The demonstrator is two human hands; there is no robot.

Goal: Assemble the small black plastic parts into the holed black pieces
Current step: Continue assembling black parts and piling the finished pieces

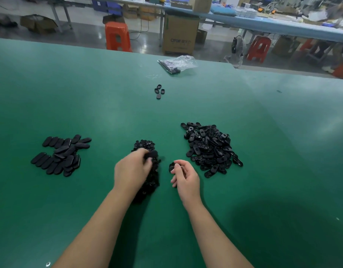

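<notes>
Centrally, left hand pinching small round black plastic parts, right hand gripping an oval holed piece, hands apart

A clear plastic bag lies on the green table before orange stools.

open green table between three black piles

A: Is any lettering visible?
B: Only on the cardboard box standing on the floor beyond the green table: one dark printed line, too blurred to read with certainty.
A: Anything else?
B: Nothing legible.
</notes>
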